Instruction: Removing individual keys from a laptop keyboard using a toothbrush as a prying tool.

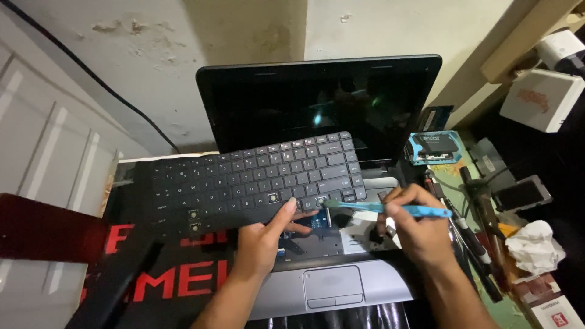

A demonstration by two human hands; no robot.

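I am lifting the black keyboard (pixel 256 176) off the laptop (pixel 341 286) with my left hand (pixel 262 240), fingers gripping its near edge. My right hand (pixel 414 228) is pinching a blue toothbrush (pixel 390 209), its bristles touching the keyboard's edge beside my left fingers.

Detached black keyboard (pixel 256 176), blue toothbrush (pixel 390 209)
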